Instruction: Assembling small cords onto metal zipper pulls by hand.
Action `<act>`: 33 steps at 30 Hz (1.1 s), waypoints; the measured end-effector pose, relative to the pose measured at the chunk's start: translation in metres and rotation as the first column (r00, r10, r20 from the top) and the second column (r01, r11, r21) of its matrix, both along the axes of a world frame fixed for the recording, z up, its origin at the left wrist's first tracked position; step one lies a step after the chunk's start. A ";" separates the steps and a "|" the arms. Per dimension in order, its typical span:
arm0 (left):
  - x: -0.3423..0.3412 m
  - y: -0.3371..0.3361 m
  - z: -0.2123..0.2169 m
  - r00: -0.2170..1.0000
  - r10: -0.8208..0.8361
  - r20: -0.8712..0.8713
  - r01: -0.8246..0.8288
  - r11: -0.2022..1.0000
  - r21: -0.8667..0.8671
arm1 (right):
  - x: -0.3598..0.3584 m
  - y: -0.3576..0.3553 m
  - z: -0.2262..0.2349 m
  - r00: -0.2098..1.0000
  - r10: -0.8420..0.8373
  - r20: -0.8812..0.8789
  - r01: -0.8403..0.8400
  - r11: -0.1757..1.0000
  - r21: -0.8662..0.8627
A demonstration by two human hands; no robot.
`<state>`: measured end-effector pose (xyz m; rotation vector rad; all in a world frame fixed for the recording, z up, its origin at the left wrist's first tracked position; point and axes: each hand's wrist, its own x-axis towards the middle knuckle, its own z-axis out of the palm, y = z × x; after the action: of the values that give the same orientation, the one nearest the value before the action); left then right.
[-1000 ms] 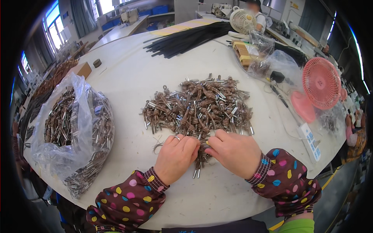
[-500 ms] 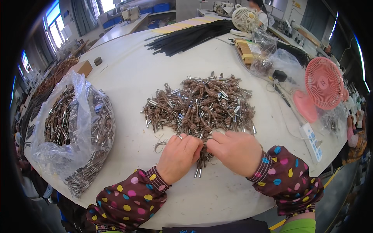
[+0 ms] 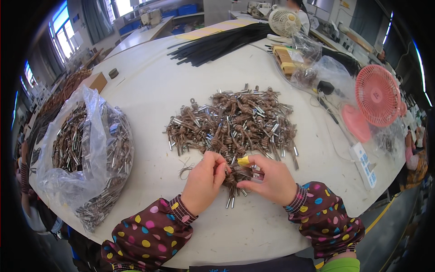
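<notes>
A bundle of brown knotted cords [image 3: 230, 180] with silver metal tips lies at the near edge of a large pile of similar cords [image 3: 235, 120]. My left hand [image 3: 206, 181] is closed in a pinch at the bundle's left side; fine thread seems to be between its fingertips. My right hand [image 3: 274, 179] curls round a small metal tool [image 3: 246, 171] that looks like thread snips, its pointed end toward the bundle. Yellow wrapping [image 3: 243, 161] covers the right index fingertip. Loose thread ends [image 3: 185, 170] lie left of my left hand.
A clear plastic bag [image 3: 97, 136] full of cords stands at the left on the white table [image 3: 154, 104]. At the right are a pink fan [image 3: 375, 96] and a power strip [image 3: 363, 165]. Black strips [image 3: 222, 43] lie at the back, near a cream fan [image 3: 284, 21].
My right hand has turned and opened out from its closed grip, bringing the metal tool and the yellow fingertip wrapping into sight. My left hand has shifted slightly left and turned.
</notes>
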<state>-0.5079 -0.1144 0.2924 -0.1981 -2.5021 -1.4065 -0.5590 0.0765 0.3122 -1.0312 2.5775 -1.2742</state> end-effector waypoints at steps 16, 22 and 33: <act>0.004 0.007 0.024 0.949 -0.089 -0.302 0.027 0.979 -0.202 | 0.004 0.022 0.006 0.899 -0.177 0.400 0.245 0.961 -0.127; -0.001 0.010 0.020 0.980 -0.130 0.152 0.070 0.935 0.348 | 0.013 0.009 -0.012 0.963 -0.219 0.156 0.254 0.932 -0.258; 0.005 0.011 0.042 0.963 -0.113 0.244 0.041 0.959 0.282 | 0.020 0.005 0.006 0.968 -0.249 -0.043 0.228 0.933 -0.280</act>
<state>-0.5026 -0.1038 0.3345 -0.0612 -2.4785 -1.9031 -0.5390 0.0819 0.3177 -0.8361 2.7067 -1.7232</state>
